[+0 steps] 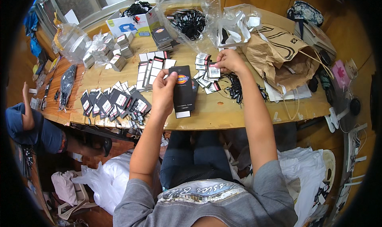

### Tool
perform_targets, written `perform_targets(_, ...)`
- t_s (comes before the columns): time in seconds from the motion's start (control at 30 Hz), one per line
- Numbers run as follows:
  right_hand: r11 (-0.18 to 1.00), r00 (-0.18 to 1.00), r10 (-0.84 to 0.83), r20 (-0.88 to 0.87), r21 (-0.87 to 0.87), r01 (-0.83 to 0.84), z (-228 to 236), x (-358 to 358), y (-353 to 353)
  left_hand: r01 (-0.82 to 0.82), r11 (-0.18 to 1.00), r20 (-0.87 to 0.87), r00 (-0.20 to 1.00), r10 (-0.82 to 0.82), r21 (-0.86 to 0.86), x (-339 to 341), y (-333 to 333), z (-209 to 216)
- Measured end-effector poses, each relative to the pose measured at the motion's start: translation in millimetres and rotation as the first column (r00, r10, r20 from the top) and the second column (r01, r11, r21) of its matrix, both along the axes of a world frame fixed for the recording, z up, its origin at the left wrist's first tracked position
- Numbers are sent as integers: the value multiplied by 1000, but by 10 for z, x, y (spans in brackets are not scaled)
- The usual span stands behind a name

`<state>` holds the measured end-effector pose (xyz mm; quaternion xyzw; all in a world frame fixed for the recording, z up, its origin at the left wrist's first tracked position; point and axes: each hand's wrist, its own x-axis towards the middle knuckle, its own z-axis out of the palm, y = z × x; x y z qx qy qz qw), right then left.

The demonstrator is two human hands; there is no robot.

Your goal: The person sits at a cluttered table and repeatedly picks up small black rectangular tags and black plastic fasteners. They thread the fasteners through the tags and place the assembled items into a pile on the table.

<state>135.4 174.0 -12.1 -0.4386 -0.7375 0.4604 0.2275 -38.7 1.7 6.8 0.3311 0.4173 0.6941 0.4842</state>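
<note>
Black hang tag [182,97] sits over the table's [246,117] near edge, its upper left side pinched between the left hand's [162,87] thumb and bent fingers. It bears a red, yellow and blue emblem above small pale lettering; a white strip shows below it. Just right, the right hand's [231,62] thumb and forefinger close together at a barcode card [214,72], red-banded and white; whether the card is lifted, I cannot tell. Similar barcode cards [201,61] lie beside it. Farther left spread black tags [119,99] with white labels. Beyond stands a carton [137,31] printed with a blue picture; right, a brown paper bag [264,48] carries dark curved lines.
</note>
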Motion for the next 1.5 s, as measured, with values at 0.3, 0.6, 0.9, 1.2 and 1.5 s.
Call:
perform_targets(0.3, 962, 941, 211, -266, 226, -152, 339, -103, -755, -62, 994, -131, 989, 73, 86, 377, 142, -177)
perform_targets(0.6, 808, 913, -73, 402, 561, -182, -210, 117, -786, 4, 1000, 6, 1000, -4, 28, 80, 31, -86)
perform_targets(0.9, 844, 879, 128, 459, 415, -339, 170, 365, -768, 248, 967, 78, 967, -244, -50, 91, 40, -164)
perform_targets(1.2, 801, 807, 104, 581, 432, -414, -47, 403, -919, 318, 947, 136, 941, -309, -53, 133, 19, -204)
perform_targets(1.5, 727, 782, 51, 621, 513, -455, 7, 556, -951, 283, 958, 185, 945, -270, -52, 15, -89, -209)
